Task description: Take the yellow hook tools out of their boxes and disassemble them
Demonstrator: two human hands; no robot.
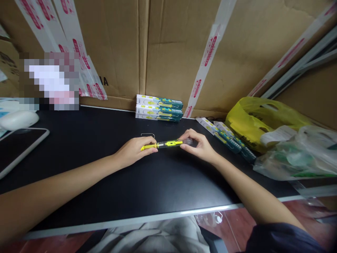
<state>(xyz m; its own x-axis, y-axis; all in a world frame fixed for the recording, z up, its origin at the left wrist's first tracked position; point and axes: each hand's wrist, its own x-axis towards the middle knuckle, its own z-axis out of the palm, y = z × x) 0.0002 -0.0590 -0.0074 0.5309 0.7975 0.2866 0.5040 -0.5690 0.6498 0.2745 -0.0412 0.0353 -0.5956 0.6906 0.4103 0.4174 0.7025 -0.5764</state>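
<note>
Above the middle of the black table, a slim tubular spring scale with yellow parts lies level between my hands. The thumb and fingers of my left hand close round its yellow left end. At the dark, see-through right end, my right hand pinches it between thumb and fingers. A thin bent metal hook shows just behind my left fingers; whether it joins the scale is hidden.
Printed narrow boxes are stacked against the cardboard wall. More boxes lie right, beside a yellow plastic bag and a clear bag. Left are a phone or tablet and a white mouse.
</note>
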